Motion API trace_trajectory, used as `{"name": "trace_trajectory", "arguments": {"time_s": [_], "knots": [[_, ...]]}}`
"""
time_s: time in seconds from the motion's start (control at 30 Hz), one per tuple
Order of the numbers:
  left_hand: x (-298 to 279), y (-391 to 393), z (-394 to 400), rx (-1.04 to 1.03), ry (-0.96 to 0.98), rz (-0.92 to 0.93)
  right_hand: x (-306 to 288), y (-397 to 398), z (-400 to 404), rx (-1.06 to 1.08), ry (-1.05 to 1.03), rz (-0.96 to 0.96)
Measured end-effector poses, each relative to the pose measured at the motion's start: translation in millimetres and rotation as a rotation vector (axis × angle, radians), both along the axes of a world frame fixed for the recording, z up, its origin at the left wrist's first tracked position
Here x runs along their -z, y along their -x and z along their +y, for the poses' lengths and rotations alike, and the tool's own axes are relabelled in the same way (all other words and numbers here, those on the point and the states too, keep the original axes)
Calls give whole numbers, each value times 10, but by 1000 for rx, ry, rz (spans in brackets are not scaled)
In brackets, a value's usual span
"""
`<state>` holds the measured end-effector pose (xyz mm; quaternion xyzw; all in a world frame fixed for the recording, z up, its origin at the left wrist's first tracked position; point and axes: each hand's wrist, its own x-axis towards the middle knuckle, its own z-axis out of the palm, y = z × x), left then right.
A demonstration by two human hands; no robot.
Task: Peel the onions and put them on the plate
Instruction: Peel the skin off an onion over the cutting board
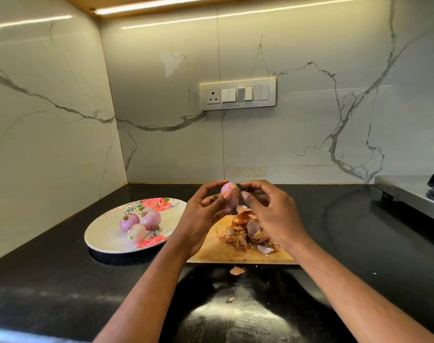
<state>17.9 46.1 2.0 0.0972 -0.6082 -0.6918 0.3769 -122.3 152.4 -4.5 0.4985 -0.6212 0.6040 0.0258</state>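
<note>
- Both bare forearms reach forward from the bottom edge and converge toward the middle, the hands raised and close together.
- The left hand (206, 214) is turned palm inward, fingers curled, thumb and fingertips gripping a small onion (230, 197) held up.
- The right hand (270, 214) shows its back, fingers bent, thumb and forefinger pinched together at the onion's right side.

You are standing in a home kitchen. A black polished countertop (62, 280) runs into a corner of white marble-look wall tiles (310, 70), lit by a strip light (186, 3) under the cabinet at the top. A switch panel with socket (237, 93) sits mid-frame, and a steel stove edge (408, 191) shows at far right.
</note>
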Motion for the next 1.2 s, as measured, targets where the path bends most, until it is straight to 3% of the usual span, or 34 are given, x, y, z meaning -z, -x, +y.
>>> {"name": "trace_trajectory", "arguments": {"time_s": [0.2,0.53,0.9,1.2], "knots": [[23,11,-9,-16,30,-5,-14,-71,25,-17,45,114],[16,2,-20,8,47,-20,6,5,34,-46,121,87],[112,62,-69,-103,222,-61,19,-87,33,100,144,208],[35,28,-19,32,44,-14,-3,106,3,127,77,-74]]}}
